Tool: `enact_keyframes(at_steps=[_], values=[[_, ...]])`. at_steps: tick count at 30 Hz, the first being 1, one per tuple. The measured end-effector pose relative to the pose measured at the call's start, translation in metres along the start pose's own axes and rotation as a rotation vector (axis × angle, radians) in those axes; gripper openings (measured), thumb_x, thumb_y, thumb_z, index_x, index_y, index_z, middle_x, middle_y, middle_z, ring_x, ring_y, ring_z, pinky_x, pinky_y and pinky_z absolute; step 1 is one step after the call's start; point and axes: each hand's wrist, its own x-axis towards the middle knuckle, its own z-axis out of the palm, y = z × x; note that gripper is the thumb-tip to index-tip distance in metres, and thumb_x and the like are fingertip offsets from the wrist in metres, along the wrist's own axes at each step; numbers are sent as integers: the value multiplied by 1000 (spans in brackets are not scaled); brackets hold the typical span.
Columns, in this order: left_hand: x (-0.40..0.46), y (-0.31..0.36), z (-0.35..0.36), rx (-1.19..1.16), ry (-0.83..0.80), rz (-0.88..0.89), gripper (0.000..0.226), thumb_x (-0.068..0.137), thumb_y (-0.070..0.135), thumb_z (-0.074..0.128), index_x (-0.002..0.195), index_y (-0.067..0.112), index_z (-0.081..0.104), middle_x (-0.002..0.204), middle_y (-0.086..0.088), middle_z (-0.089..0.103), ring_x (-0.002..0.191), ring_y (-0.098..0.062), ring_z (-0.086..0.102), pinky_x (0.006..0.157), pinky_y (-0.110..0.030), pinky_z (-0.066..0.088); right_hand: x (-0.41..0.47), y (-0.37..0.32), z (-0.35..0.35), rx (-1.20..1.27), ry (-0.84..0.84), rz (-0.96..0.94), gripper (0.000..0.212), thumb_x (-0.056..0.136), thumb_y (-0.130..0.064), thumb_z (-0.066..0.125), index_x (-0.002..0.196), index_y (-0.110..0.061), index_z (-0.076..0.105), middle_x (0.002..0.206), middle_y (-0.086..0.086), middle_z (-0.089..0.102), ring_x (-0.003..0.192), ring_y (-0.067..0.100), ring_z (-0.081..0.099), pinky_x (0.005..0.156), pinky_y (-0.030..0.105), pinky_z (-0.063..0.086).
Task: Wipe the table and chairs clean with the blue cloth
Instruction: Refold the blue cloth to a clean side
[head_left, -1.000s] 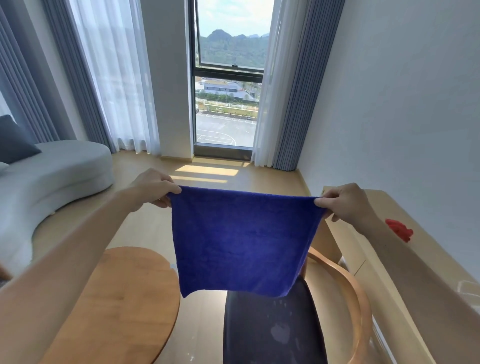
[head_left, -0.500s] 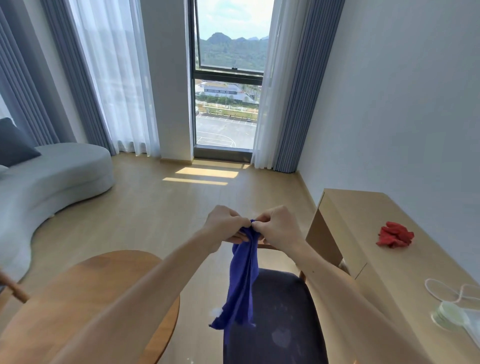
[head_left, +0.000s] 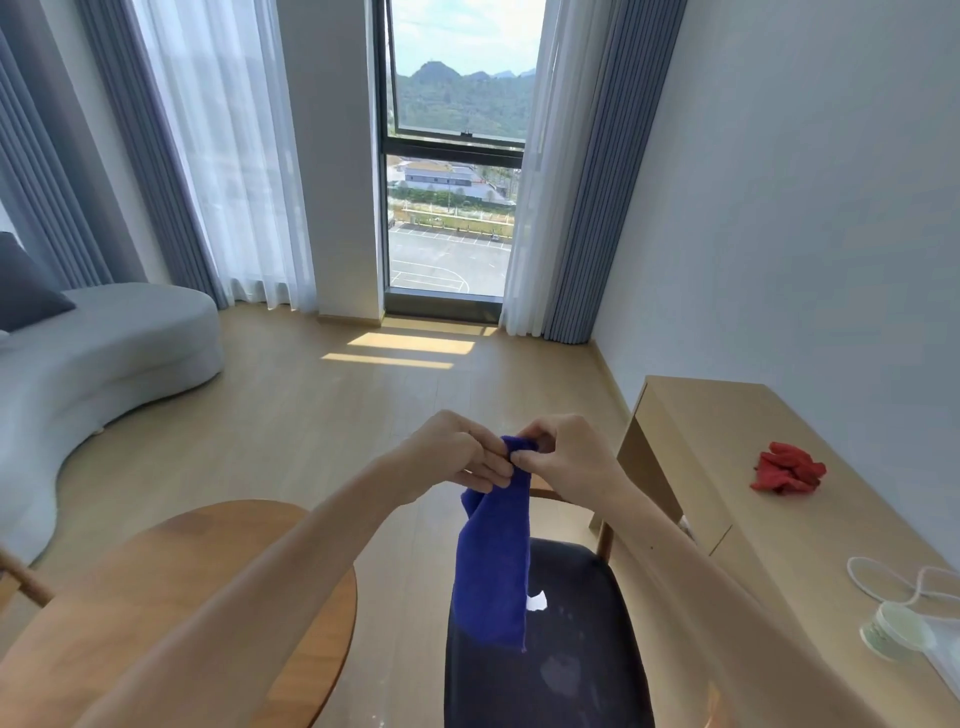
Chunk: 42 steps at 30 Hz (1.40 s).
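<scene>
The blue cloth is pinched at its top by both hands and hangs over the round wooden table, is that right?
Not quite. In the head view the blue cloth, pinched by the left hand and right hand, hangs over the dark chair seat, not the table.

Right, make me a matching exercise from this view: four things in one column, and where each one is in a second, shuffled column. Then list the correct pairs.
Things
1. blue cloth
2. red cloth
3. round wooden table
4. grey sofa

Places
A. lying on the light wooden desk by the right wall
B. along the left side of the room, near the curtains
C. hanging folded from the left hand and right hand, above the dark chair seat
D. bottom left, under the left forearm

Pairs: 1-C, 2-A, 3-D, 4-B
</scene>
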Motion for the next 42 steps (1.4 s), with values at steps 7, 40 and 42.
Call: enact_keyframes(at_steps=[7,40,42], values=[[7,-55,-16,635,147,358,48,83,29,72,127,24,54,115,14,50,102,-5,50,85,-17,41,-11,12,-19,120,27,-38,22,87,-1,63,93,-20,72,86,-5,70,80,6,62,69,13,49],[16,-84,16,721,-2,452,18,90,27,62,106,18,63,109,7,53,95,-15,56,82,-24,47,-24,31,-60,112,176,-40,36,86,-2,67,87,-39,68,84,-25,69,80,5,63,73,17,52],[15,-75,-2,772,39,515,12,89,28,64,94,17,62,97,8,58,85,-14,57,78,-30,51,-29,39,-63,45,180,-7,33,86,-4,67,85,-38,68,80,-27,68,76,2,61,68,12,48]])
